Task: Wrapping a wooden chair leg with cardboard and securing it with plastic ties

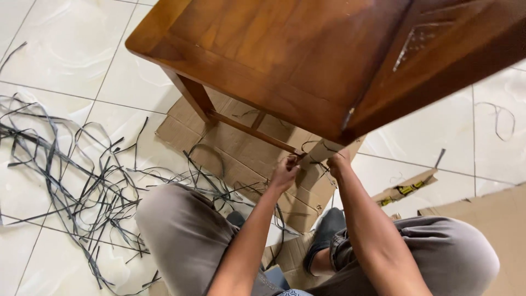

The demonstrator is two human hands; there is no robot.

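- Left hand [285,174] I see closed, fingers pinched together on a thin dark strap [307,148] just below the near corner of the wooden table [285,49].
- Right hand [338,162] sits just right of that, fingers curled around the cardboard-wrapped table leg [323,151] under the same corner; the strap loops across this leg between my two hands.
- Both forearms reach up from my knees toward that corner, and the hands are close together, nearly touching.
- From the wrapped leg a thin wooden rail [252,131] runs left to the bare far leg [194,96] of the table.
- Under the table lies flattened brown cardboard [241,159] on the white tiled floor [55,60].
- Left of the table I see a big tangle of cut dark straps [76,175] spread over the tiles, some trailing onto the cardboard.
- Right of the table lies a torn cardboard scrap [405,189] with yellow marks, and beyond it another cardboard sheet [482,211].
- A single curled strap [501,118] lies on the tiles right of the table.
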